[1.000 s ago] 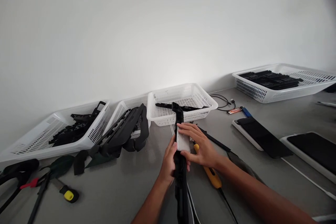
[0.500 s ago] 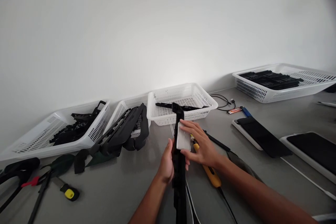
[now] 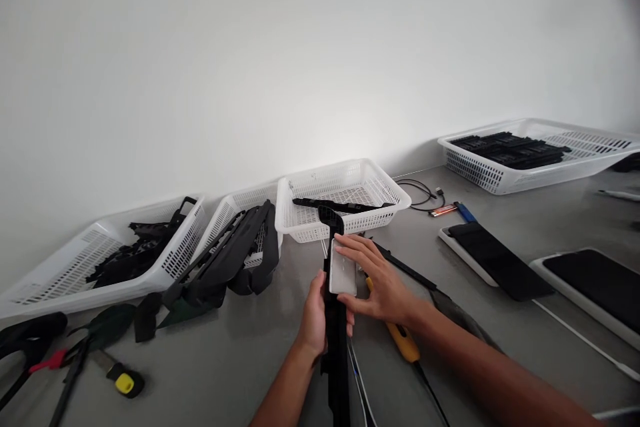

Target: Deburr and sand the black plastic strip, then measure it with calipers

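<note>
Grey worktop (image 3: 260, 373) runs back to a pale, bare wall (image 3: 300, 67). Nearest the worker, a long black strip (image 3: 337, 367) is held lengthwise, raised over the surface, with a whitish block (image 3: 343, 281) set along its upper part. I'd judge the step in hand to be holding or seating that block against the strip; the next move seems to call for steady support below and even finger pressure above. The left hand (image 3: 313, 321) is curled round the strip, thumb up one side, fingertips showing at the other. The right hand (image 3: 385, 287) is half open — fingertips at the block's far end, thumb at its near end, pinching it between them. Whether the block is fixed to the strip, I cannot tell. Just beyond the right wrist lies an orange corded tool (image 3: 405, 345). Past the hands, a white basket (image 3: 307, 233) carries another dark strip (image 3: 320, 203); farther right, a second basket (image 3: 530, 180) holds black pieces (image 3: 515, 150).
</note>
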Motion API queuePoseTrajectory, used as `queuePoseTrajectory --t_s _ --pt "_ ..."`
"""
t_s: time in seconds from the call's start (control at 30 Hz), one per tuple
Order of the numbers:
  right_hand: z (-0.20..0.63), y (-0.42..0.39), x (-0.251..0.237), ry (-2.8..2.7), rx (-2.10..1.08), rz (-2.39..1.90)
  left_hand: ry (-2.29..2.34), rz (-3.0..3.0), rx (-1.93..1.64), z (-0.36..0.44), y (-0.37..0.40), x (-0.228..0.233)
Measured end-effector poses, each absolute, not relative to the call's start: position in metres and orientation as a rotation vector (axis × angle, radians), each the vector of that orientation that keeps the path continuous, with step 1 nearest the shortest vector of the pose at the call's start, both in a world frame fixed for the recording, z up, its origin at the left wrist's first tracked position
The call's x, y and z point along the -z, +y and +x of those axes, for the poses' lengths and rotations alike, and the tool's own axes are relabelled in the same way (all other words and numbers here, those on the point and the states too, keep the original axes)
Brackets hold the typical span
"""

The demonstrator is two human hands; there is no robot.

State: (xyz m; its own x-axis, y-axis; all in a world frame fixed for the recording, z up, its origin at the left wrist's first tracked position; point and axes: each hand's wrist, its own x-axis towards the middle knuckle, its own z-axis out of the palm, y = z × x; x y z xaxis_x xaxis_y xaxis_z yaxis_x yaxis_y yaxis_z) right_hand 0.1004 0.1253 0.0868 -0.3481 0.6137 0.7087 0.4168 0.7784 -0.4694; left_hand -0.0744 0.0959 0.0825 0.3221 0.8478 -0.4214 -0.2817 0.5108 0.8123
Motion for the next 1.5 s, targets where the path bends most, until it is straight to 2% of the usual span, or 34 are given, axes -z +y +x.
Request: queuePoseTrajectory --t_s 0.23,0.53,0.9,1.1,1.5 --pt "0.100 0.124 -0.088 -2.029 -0.215 -0.731 1.047 0.641 -0.831 -0.073 0.094 -0.082" --pt "0.102 0.126 -0.086 -1.934 -0.232 -0.921 1.077 0.675 -0.869 -0.074 0.094 -0.086" --pt "0.100 0.131 -0.075 -1.921 -0.227 -0.960 1.153 0.734 -0.997 -0.071 0.091 -0.090" --pt "0.109 0.135 -0.079 -1.816 -0.231 -1.013 1.091 0.835 -0.925 -0.072 0.091 -0.095" --pt "0.110 0.139 -0.076 -1.751 -0.259 -1.069 1.036 0.822 -0.762 -0.076 0.094 -0.076"
